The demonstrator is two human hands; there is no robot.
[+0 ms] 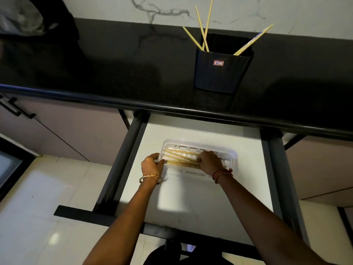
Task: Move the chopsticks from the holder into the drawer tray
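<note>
while several chopsticks (180, 158) already lie crosswise and fanned inside the white slotted tray (232, 153), four more chopsticks (205, 33) are upright or leaning in the dark holder (222, 71), which stands on the black countertop (114, 73) behind and above the tray. one of those four leans far to the holder's right and carries a pale printed sleeve; the other three cluster at its left rim. a small red-edged label (218, 63) sits on the holder's front face.

the right hand (210, 162) rests on the tray's right half, fingers curled down over the ends of the laid chopsticks and touching them; whether it grips them or only presses on them cannot be told. a red beaded band (222, 174) wraps that wrist. the left hand (151, 163) is at the tray's left end, fingers bent around its rim, holding the tray; a gold bangle (150, 177) circles that wrist.

the tray sits on the white floor of the open drawer (191, 197), toward the drawer's back, just in front of the countertop's edge. dark metal rails border the drawer on either side of the tray. left of the tray, beyond the drawer, pale floor tiles (38, 207) show.
</note>
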